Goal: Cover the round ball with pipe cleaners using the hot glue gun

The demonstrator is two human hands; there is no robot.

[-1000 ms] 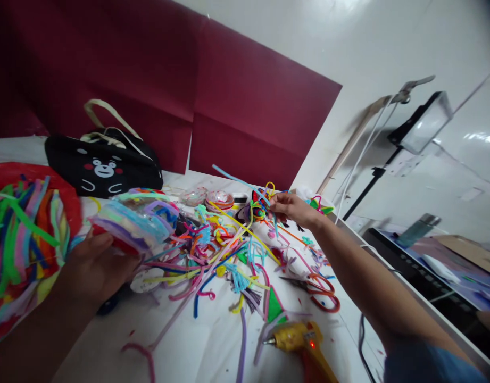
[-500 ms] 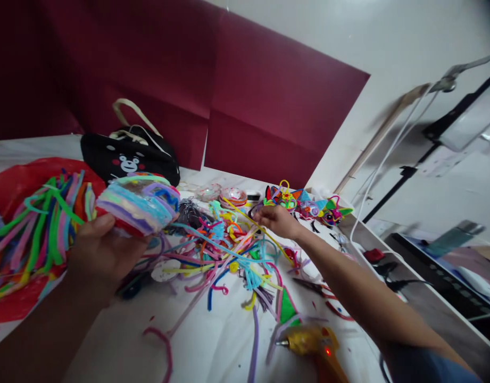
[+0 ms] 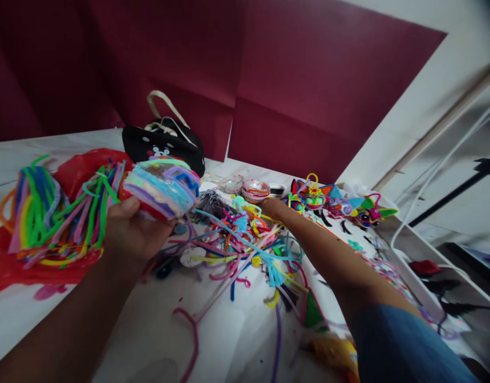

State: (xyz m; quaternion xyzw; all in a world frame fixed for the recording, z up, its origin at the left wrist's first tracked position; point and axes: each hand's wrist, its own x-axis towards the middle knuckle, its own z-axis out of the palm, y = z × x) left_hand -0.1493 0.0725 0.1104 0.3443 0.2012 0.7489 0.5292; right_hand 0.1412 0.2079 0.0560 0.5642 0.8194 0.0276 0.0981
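Note:
My left hand [image 3: 139, 229] is closed around a rounded piece covered in rows of coloured pipe cleaners [image 3: 160, 190], in blue, purple, cream and mint with red along its lower edge. It is held tilted above the table at the left of the pile. Stretched far forward, my right hand [image 3: 272, 209] reaches the back of the heap of loose pipe cleaners [image 3: 237, 234], close to a clear round bowl [image 3: 256, 189] with red and white at its rim. Its fingers are blurred and mostly hidden, so what they touch cannot be made out.
Bundled pipe cleaners [image 3: 41, 213] lie on a red plastic bag [image 3: 81, 165] at left. Behind stands a black bag [image 3: 165, 143]. Finished colourful animal heads [image 3: 314, 197] line the back right. A yellow glue gun [image 3: 334, 354] lies near my right sleeve. Cables [image 3: 402, 223] hang at right.
My right hand has reached farther forward, from beside the yellow pipe cleaner to near the clear bowl. The view has shifted left; my left hand keeps its hold on the covered piece.

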